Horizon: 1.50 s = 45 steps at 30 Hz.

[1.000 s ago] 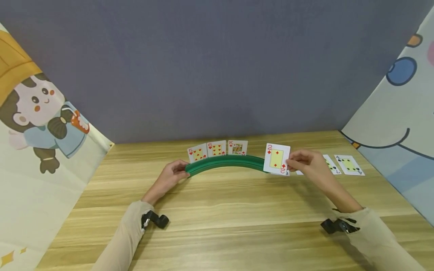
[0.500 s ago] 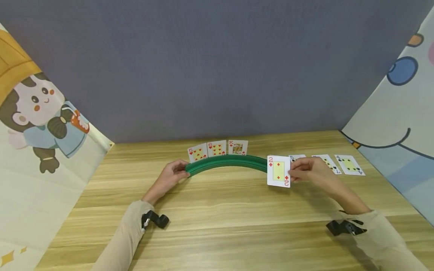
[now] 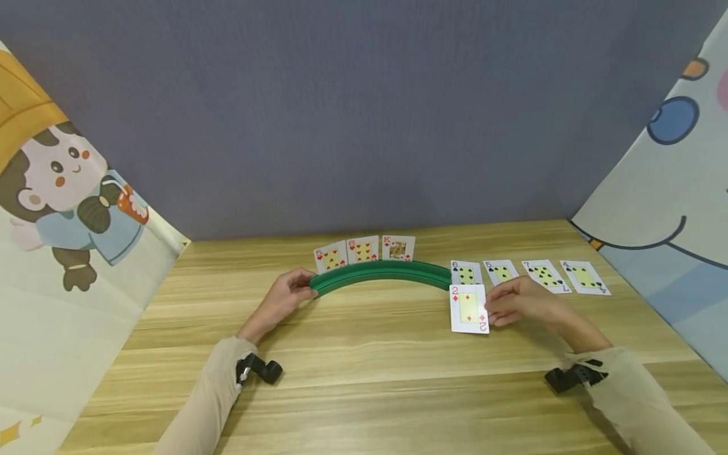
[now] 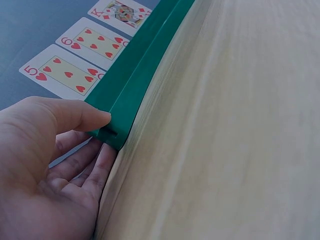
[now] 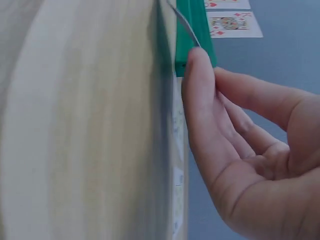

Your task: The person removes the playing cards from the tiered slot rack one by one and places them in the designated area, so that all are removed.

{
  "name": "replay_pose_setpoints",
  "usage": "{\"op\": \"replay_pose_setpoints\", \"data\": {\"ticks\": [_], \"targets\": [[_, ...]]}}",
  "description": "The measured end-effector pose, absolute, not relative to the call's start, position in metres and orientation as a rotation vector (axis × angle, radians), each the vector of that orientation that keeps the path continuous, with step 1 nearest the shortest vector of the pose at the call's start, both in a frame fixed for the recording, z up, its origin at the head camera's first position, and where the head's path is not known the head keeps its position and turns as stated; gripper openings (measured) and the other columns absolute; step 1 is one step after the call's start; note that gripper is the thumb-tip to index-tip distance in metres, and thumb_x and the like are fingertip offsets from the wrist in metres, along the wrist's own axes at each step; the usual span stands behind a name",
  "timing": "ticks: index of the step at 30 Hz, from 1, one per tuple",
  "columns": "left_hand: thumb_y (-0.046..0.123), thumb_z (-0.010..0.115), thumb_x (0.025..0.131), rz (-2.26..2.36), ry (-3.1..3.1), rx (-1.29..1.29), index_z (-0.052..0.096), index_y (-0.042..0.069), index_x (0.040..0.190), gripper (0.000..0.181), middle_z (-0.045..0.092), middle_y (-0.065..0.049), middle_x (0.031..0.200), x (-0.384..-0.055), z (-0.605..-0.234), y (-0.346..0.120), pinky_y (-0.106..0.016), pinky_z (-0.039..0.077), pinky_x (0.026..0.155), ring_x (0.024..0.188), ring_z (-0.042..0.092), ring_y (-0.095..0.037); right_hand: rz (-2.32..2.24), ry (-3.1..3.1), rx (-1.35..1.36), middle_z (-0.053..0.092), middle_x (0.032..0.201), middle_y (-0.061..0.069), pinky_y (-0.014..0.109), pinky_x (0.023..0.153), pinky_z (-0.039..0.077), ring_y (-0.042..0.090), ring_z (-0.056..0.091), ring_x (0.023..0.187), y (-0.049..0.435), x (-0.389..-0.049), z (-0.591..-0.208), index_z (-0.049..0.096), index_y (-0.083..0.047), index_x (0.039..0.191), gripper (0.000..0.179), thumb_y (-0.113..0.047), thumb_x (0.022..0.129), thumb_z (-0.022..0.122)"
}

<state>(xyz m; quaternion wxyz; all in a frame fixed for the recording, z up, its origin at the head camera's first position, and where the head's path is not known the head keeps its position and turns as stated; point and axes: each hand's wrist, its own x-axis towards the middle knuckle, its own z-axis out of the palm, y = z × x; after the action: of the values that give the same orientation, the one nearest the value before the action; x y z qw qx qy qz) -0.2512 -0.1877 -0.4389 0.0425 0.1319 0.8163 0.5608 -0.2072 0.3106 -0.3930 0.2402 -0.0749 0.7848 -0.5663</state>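
Observation:
My left hand (image 3: 286, 294) pinches the left end of a curved green card holder (image 3: 387, 270); in the left wrist view its thumb lies on the top of the holder (image 4: 131, 82). Upright in the holder's groove stand a five of hearts (image 3: 330, 256), a six of hearts (image 3: 363, 250) and a king of diamonds (image 3: 398, 248). Between thumb and fingers, my right hand (image 3: 523, 300) holds a two of diamonds (image 3: 469, 309) by its right edge, face up, just in front of the holder's right end. Edge-on, that card looks like a thin strip (image 5: 185, 22) in the right wrist view.
Face up in a row right of the holder lie a black six (image 3: 466, 272), a black five (image 3: 502, 270), a black seven (image 3: 545, 275) and a four of spades (image 3: 586, 278). A grey panel (image 3: 375, 126) rises behind the wooden table (image 3: 375, 373). Printed panels flank both sides.
My right hand has brought the two of diamonds down and toward me, away from the holder's right end, uncovering the black six. The left hand and holder stay put.

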Motion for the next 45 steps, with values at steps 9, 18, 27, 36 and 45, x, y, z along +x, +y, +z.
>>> {"op": "replay_pose_setpoints", "data": {"ticks": [9, 18, 27, 36, 45], "targets": [[-0.001, 0.069, 0.087, 1.691, 2.496, 0.395, 0.060, -0.005, 0.124, 0.038, 0.062, -0.022, 0.122, -0.252, -0.440, -0.187, -0.030, 0.054, 0.095, 0.110, 0.062, -0.033, -1.506, 2.062, -0.192, 0.072, 0.087, 0.019, 0.036, 0.074, 0.062, 0.022, 0.073, 0.077, 0.312, -0.207, -0.402, 0.062, 0.019, 0.109, 0.029, -0.006, 0.094, 0.066], [0.000, 0.070, 0.087, 1.683, 2.509, 0.414, 0.059, -0.006, 0.125, 0.040, 0.062, -0.024, 0.124, -0.252, -0.438, -0.190, -0.034, 0.053, 0.097, 0.112, 0.062, -0.036, -1.513, 2.049, -0.177, 0.073, 0.086, 0.019, 0.034, 0.072, 0.062, 0.021, 0.073, 0.075, 0.312, -0.209, -0.405, 0.061, 0.020, 0.110, 0.031, -0.007, 0.094, 0.066], [-0.002, 0.069, 0.088, 1.707, 2.482, 0.412, 0.056, -0.009, 0.127, 0.042, 0.060, -0.027, 0.126, -0.250, -0.435, -0.190, -0.035, 0.054, 0.096, 0.113, 0.060, -0.039, -1.492, 2.100, -0.177, 0.073, 0.085, 0.019, 0.034, 0.069, 0.062, 0.020, 0.073, 0.072, 0.316, -0.209, -0.403, 0.062, 0.020, 0.110, 0.033, -0.008, 0.094, 0.066], [0.000, 0.070, 0.087, 1.719, 2.489, 0.424, 0.058, -0.008, 0.125, 0.041, 0.061, -0.026, 0.124, -0.247, -0.434, -0.192, -0.025, 0.053, 0.093, 0.112, 0.061, -0.037, -1.470, 2.124, -0.211, 0.073, 0.087, 0.018, 0.037, 0.071, 0.062, 0.022, 0.073, 0.074, 0.316, -0.213, -0.404, 0.065, 0.017, 0.108, 0.033, -0.013, 0.096, 0.067], [0.000, 0.070, 0.088, 1.709, 2.489, 0.426, 0.058, -0.007, 0.125, 0.040, 0.061, -0.025, 0.124, -0.248, -0.434, -0.191, -0.026, 0.053, 0.094, 0.112, 0.061, -0.036, -1.419, 2.182, -0.226, 0.073, 0.086, 0.018, 0.037, 0.069, 0.062, 0.023, 0.073, 0.072, 0.314, -0.210, -0.400, 0.066, 0.016, 0.105, 0.030, -0.012, 0.095, 0.066]]}}
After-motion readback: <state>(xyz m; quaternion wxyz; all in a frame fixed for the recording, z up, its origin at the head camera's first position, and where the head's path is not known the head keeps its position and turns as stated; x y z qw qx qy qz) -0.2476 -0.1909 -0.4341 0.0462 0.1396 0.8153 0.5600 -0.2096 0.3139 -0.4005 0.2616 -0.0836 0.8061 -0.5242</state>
